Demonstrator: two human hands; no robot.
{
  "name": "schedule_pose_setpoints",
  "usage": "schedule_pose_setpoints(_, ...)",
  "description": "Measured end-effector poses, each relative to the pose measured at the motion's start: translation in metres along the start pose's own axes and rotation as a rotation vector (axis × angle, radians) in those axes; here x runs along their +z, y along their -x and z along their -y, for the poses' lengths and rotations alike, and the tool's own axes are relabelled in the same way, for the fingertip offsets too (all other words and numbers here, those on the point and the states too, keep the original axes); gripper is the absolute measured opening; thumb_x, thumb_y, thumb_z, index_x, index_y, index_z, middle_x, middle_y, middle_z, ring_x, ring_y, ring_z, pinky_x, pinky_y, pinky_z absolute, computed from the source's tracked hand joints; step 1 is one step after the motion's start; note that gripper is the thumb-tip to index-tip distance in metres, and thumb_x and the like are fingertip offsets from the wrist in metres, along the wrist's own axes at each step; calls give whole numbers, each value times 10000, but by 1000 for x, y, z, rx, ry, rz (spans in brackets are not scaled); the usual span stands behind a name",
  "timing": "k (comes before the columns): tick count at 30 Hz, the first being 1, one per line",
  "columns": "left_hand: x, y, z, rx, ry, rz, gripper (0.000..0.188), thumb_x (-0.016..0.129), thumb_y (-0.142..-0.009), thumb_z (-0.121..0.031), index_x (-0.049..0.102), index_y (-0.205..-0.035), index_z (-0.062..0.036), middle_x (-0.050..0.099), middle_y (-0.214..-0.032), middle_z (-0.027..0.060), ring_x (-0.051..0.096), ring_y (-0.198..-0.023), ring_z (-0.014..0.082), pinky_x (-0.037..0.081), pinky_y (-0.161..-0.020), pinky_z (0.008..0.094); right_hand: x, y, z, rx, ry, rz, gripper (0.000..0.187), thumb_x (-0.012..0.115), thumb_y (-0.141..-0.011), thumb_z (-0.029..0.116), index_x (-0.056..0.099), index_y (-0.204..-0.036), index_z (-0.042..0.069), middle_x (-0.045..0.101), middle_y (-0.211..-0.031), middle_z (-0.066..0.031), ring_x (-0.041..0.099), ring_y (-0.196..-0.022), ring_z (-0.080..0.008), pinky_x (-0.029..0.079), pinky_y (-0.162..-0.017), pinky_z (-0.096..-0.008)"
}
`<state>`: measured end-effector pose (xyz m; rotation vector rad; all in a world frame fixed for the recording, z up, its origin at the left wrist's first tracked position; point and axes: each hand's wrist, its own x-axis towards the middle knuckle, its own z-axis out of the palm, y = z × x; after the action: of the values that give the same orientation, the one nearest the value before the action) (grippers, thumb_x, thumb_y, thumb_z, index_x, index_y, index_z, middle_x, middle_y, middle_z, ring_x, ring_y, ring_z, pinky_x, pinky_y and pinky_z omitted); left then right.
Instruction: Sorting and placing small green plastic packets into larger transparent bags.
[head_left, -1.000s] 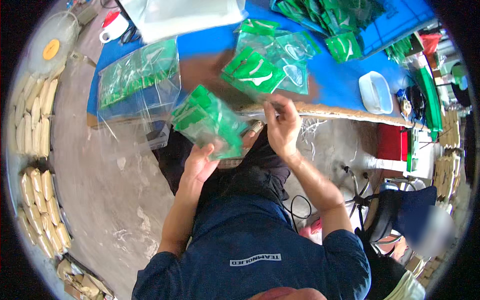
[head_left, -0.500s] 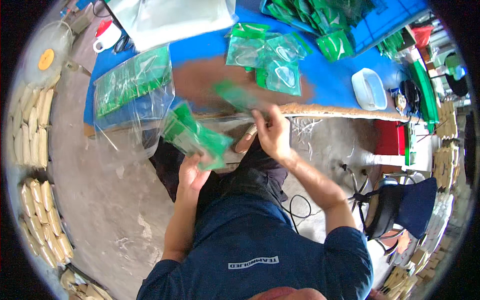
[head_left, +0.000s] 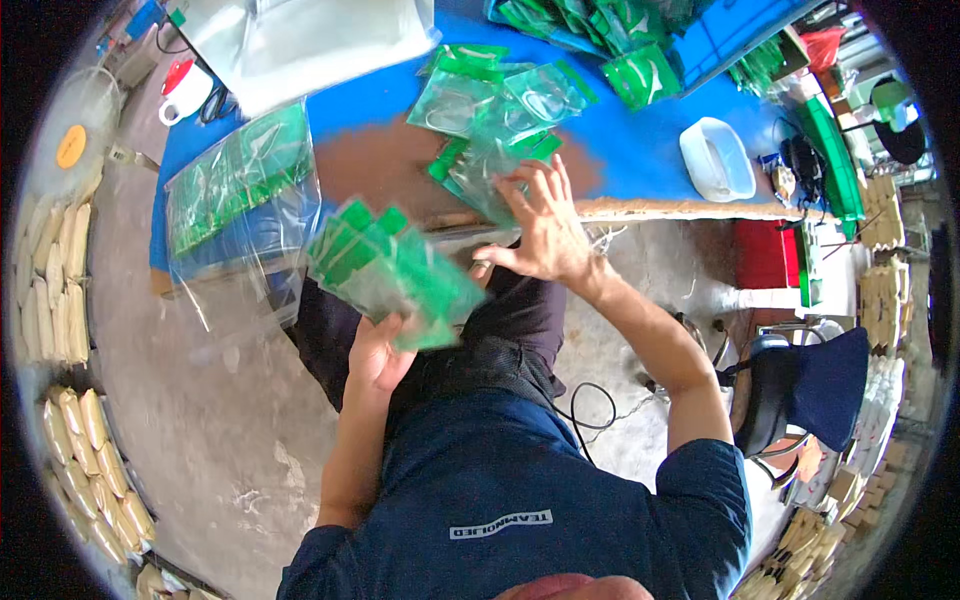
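My left hand (head_left: 385,350) is closed on a fanned stack of green-and-clear plastic packets (head_left: 395,275), held out past the table's near edge. My right hand (head_left: 550,225) is open, its fingers spread, just beside the loose packets (head_left: 480,178) near that edge; whether a fingertip touches them I cannot tell. Behind these lie more flat packets (head_left: 545,92) with pale curved items inside. To the left, a large clear bag (head_left: 245,165) contains rows of green packets, its loose end hanging over the table edge.
A blue bin (head_left: 715,45) heaped with green packets is at the back right. Clear plastic sheets (head_left: 310,45) cover the back left, near a red-and-white cup (head_left: 185,92). A white tub (head_left: 716,160) stands on the right. A chair (head_left: 800,395) is to my right.
My right hand has gone from a pinched shape to spread fingers, and a packet blurred beside it now rests among the loose ones. The stack in my left hand looks more fanned.
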<state>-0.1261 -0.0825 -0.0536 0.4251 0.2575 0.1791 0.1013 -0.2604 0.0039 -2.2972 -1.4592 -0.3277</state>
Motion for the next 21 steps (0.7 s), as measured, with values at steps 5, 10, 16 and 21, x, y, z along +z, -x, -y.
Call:
schedule_pose_setpoints(5, 15, -19, -2, 88, -106, -100, 598, 734, -851, -94, 449, -1376, -68, 558, -1307, 62, 515, -1254, 246, 403, -1080, 457, 18, -9, 37, 0, -90, 190, 1128, 871, -505, 485, 404, -1414, 8, 304, -1514, -243, 236, -1435, -433, 223, -1170, -545)
schedule_pose_setpoints(10, 7, -16, 1, 147, -102, -205, 534, 669, -891, -55, 449, -1377, -77, 550, -1323, 52, 526, -1241, 223, 423, -1059, 432, -2, -20, 41, -229, -411, 212, 928, 854, -623, 447, 498, -1346, -14, 501, -1373, -226, 466, -1295, -387, 373, -1081, -476)
schedule_pose_setpoints(16, 3, -11, -11, 193, -189, -127, 528, 642, -901, -76, 428, -1383, -53, 546, -1327, 65, 535, -1231, 232, 429, -1044, 426, -1, -85, 25, 250, -437, -219, 378, 670, -900, 302, 645, -1109, -11, 642, -972, -209, 631, -917, -378, 514, -841, -439)
schedule_pose_setpoints(21, -7, 8, -20, 117, -195, -126, 642, 722, -826, -112, 418, -1386, -30, 551, -1299, 85, 515, -1237, 262, 381, -1080, 449, 45, -128, 17, 309, -30, -278, 414, 591, -937, 361, 597, -1178, 25, 595, -1085, -230, 555, -1078, -414, 469, -930, -499)
